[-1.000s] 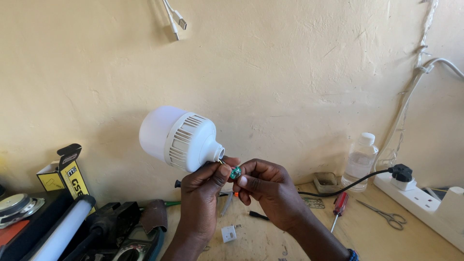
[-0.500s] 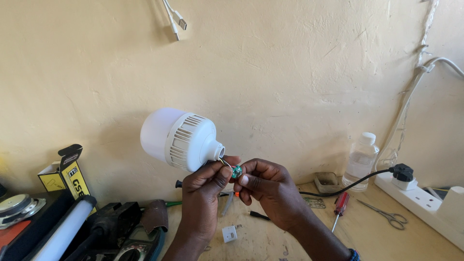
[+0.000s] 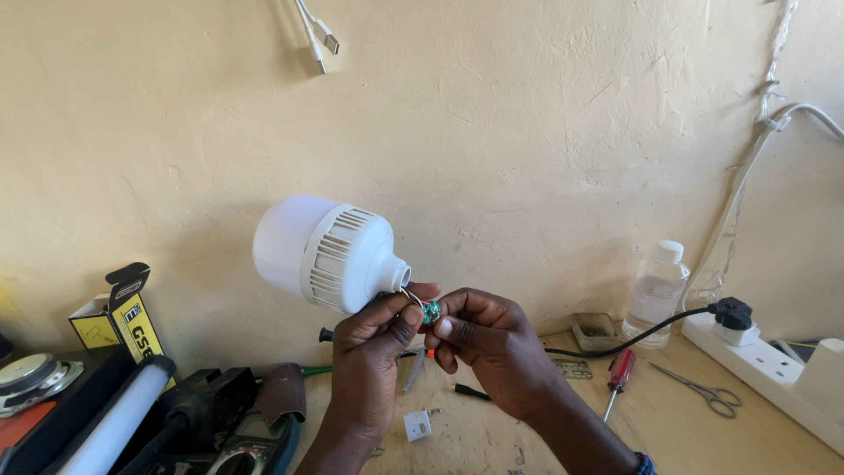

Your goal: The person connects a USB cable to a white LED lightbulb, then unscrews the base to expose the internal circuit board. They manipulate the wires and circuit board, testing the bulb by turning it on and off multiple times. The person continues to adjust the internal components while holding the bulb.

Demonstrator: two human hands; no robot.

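A large white LED bulb (image 3: 321,246) with a ribbed housing is held up in front of the wall, its neck pointing right. My left hand (image 3: 374,352) grips the bulb at its neck from below. Thin wires run out of the neck to a small green circuit board (image 3: 431,311). My right hand (image 3: 488,339) pinches that board between thumb and fingers, right beside the neck. The two hands touch each other.
On the wooden bench lie a red-handled screwdriver (image 3: 618,376), scissors (image 3: 703,391), a small white plug part (image 3: 417,426) and a clear plastic bottle (image 3: 655,295). A white power strip (image 3: 774,374) with a black plug sits at right. A multimeter (image 3: 255,440), tube lamp (image 3: 119,422) and yellow box (image 3: 123,321) stand at left.
The bulb and both hands have stayed nearly in place, shifting only slightly. My right-hand fingers keep working the small board at the neck.
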